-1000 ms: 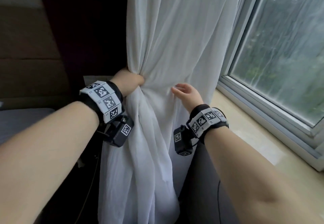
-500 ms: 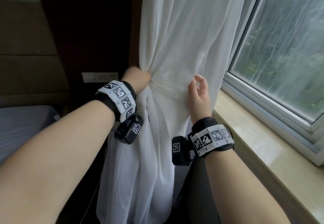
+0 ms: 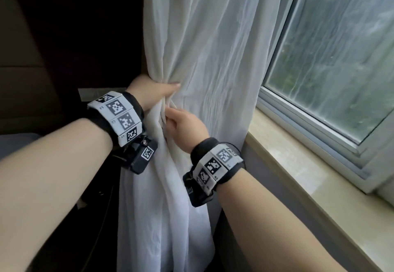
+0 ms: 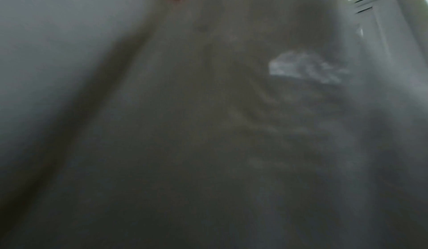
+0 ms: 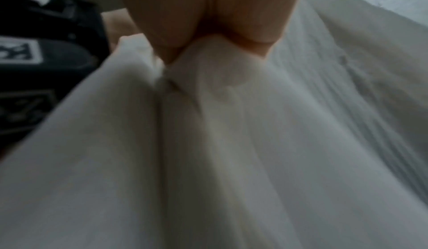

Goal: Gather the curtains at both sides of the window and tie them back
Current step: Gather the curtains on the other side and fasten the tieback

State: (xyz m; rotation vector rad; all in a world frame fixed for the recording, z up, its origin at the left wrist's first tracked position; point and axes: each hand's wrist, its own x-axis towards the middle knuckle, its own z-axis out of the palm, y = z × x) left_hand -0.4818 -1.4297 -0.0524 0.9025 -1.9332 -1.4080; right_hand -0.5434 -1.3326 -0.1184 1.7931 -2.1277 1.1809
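Room: a dim interior with a dark wall panel (image 3: pixel 81 26) at left; daylight enters from the right.
Window: the glass pane (image 3: pixel 341 54) is streaked with water, blurred greenery behind it; its pale frame (image 3: pixel 283 109) sits on a beige stone windowsill (image 3: pixel 298 178) running toward the lower right.
Bed: a grey edge of bedding (image 3: pixel 15 143) shows at the far left, below a brown padded headboard (image 3: pixel 19 92).
Curtain: a white sheer curtain (image 3: pixel 213 43) hangs between the dark panel and the window frame; it is drawn into a bunch at mid-height and falls loose below in soft folds; in the right wrist view the cloth (image 5: pixel 208 143) fills most of the picture, blurred; the left wrist view shows only hazy fabric (image 4: pixel 208 125).
Left hand: the left hand (image 3: pixel 149 92) is wrapped round the gathered curtain from the left edge, thumb lying across the front; its fingers are clenched on the cloth.
Right hand: the right hand (image 3: pixel 185 126) sits just below and beside the left, fingers (image 5: pixel 190 24) pinching a fold of the same bunch.
Wristbands: both wrists carry black bands with square printed markers (image 3: pixel 119 114); a small black camera block (image 3: pixel 142 156) hangs under each.
Wall plate: a pale switch plate (image 3: pixel 91 92) shows behind the left wrist, partly hidden.
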